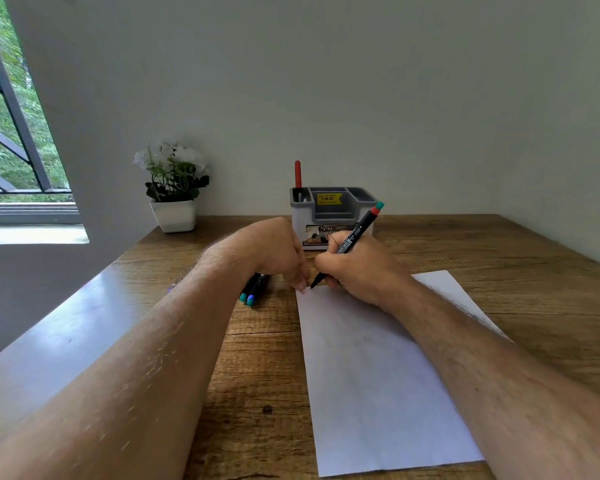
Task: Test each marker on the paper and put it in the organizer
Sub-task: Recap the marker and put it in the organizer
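Note:
My right hand (359, 268) grips a black marker (355, 237) with a red and teal end, its tip touching the far left corner of the white paper (378, 375), where a small red scribble (304, 291) shows. My left hand (281, 254) has its fingertips on that same corner of the sheet. Two more black markers (253, 292) with teal and blue ends lie on the table, partly hidden under my left hand. The grey and white organizer (333, 216) stands behind my hands with a red marker (297, 173) upright in its left slot.
A white pot of white flowers (174, 188) stands at the back left of the wooden table (499, 258). A wall runs close behind the table, and a window is at the far left.

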The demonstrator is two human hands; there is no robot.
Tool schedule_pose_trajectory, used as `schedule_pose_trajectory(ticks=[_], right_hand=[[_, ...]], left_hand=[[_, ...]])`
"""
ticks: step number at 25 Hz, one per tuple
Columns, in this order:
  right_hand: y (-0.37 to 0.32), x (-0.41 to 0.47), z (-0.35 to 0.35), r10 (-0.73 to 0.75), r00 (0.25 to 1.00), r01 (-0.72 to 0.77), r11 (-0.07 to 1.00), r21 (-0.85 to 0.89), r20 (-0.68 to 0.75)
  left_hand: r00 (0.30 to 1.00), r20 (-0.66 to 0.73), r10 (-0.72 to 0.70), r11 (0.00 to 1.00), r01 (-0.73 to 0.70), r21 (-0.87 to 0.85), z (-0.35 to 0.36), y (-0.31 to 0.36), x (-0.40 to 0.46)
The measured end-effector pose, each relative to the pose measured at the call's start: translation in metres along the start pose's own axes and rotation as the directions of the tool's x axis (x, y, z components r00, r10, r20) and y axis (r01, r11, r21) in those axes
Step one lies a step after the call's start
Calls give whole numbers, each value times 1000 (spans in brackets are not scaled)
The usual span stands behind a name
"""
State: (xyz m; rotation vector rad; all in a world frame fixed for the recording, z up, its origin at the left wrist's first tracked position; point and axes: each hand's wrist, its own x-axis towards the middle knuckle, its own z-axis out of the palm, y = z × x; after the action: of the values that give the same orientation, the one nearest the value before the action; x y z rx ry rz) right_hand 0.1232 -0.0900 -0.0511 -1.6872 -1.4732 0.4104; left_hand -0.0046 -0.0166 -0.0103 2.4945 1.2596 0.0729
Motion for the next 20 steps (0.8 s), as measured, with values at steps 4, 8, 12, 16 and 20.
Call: schedule_pose_trajectory(ticks=[4, 8, 12, 16, 20], right_hand=[[-2, -1, 0, 6, 1000, -6, 1000, -28, 8], [-3, 0, 0, 25, 999, -25, 1000, 19, 25], [-2, 0, 1, 14, 1000, -15, 1000, 24, 18], [-2, 1, 3, 4, 1000, -4, 1000, -16, 10], [0, 2, 1, 12, 1000, -12, 999, 35, 1]], left_hand=[[1000, 1, 12, 1000, -12, 8, -1, 1, -2], [1000, 1, 13, 1000, -13, -2, -1, 2, -2], [1000, 2, 13, 1000, -13, -12, 0, 3, -3], [1000, 9, 9, 1000, -8, -12, -1, 3, -4], [1000, 7, 3, 999, -2, -34, 0, 3, -3]])
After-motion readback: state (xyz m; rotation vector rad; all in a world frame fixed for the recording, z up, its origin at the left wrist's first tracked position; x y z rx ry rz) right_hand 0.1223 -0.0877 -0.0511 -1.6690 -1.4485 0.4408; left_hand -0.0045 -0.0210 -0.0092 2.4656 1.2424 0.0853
